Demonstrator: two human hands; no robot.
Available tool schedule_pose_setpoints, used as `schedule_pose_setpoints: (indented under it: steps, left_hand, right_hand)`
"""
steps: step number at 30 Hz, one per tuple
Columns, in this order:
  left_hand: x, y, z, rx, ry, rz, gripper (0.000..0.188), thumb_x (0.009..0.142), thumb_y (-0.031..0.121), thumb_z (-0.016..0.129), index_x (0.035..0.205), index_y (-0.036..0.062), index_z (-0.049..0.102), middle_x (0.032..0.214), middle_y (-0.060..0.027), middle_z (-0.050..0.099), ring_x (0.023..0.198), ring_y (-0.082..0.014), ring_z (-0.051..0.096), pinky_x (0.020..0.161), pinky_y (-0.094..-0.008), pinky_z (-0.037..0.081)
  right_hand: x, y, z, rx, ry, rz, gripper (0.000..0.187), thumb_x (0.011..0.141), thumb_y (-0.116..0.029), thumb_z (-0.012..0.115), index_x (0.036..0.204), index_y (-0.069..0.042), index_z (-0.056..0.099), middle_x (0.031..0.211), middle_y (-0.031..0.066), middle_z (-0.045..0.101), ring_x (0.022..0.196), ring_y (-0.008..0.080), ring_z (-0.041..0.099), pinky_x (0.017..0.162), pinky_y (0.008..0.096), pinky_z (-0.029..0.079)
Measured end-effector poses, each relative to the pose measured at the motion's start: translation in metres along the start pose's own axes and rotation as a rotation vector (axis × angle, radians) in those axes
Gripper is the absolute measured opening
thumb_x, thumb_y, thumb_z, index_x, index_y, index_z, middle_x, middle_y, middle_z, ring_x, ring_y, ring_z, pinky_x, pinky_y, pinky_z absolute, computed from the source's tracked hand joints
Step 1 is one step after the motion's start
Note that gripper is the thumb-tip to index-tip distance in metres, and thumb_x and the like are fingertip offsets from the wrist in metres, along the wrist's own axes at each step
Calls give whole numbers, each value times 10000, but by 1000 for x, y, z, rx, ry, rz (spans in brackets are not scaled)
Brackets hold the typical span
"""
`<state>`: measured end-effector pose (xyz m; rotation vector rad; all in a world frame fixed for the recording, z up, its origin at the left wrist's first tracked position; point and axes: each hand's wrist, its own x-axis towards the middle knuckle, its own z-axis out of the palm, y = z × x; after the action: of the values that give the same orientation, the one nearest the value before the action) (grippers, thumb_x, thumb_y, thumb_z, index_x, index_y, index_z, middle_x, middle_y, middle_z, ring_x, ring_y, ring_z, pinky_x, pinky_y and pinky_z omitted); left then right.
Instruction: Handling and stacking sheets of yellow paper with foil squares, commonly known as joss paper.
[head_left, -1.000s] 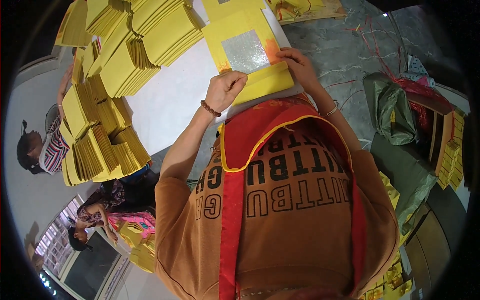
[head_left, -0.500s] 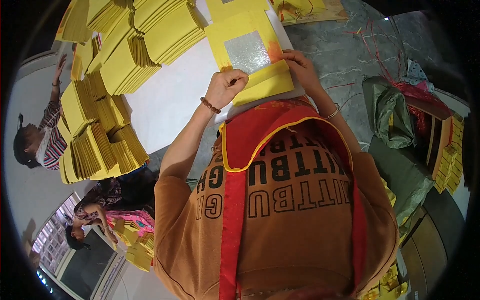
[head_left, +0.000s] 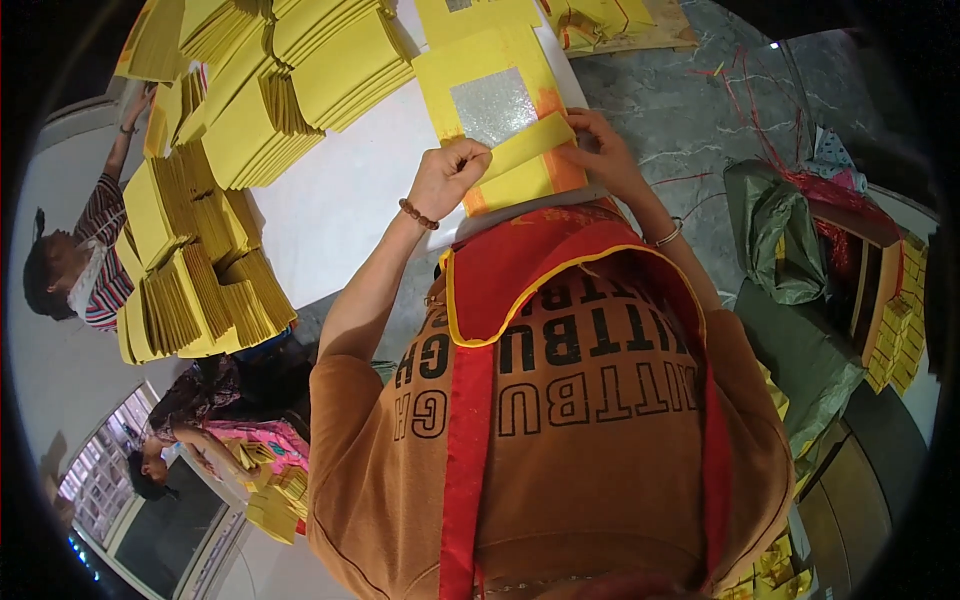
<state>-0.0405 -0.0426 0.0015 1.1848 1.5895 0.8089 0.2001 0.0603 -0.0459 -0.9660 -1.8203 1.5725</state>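
Observation:
A narrow folded strip of yellow paper [head_left: 527, 146] stretches between my hands, slanting up to the right. My left hand [head_left: 449, 178] is closed in a pinch on its left end. At the other end my right hand [head_left: 604, 158] has its fingers bent on the strip, thumb below. Under the strip lies a stack of yellow paper sheets [head_left: 512, 50] with orange side edges. A silver square [head_left: 494, 106] shows on the top sheet, partly covered by the strip. More yellow paper appears between the strip and the table's near edge.
Many bundles of folded yellow paper [head_left: 262, 120] line the white table's [head_left: 330, 190] left side. At the right are a dark green bag [head_left: 775, 235] and red strings. Two other people [head_left: 75, 265] work at the left. A red apron [head_left: 540, 250] borders the near edge.
The yellow flap between my hands has become a narrower, more slanted strip, baring the orange-edged sheet below it. My right hand has shifted slightly; my left has hardly moved.

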Motion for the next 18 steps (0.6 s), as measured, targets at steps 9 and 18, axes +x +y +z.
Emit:
schedule_pose_setpoints:
  steps: [9,18]
  left_hand:
    - [-13,1,-20,774,60,556,535,701,-3,603,1219,105,526,1265,-124,470,1175,-334,405,947,-428,342]
    - [-11,0,-23,881,202,728,391,747,68,551,1126,144,611,1177,-91,555,1084,-285,500,873,-384,380]
  right_hand:
    - [5,24,5,131,24,-85,267,823,-19,608,1075,-76,536,1173,46,460,1064,153,499,902,261,405]
    - [12,-20,-9,-468,22,-272,265,726,-97,686,978,-147,617,1302,95,429,1208,266,418,968,369,345]
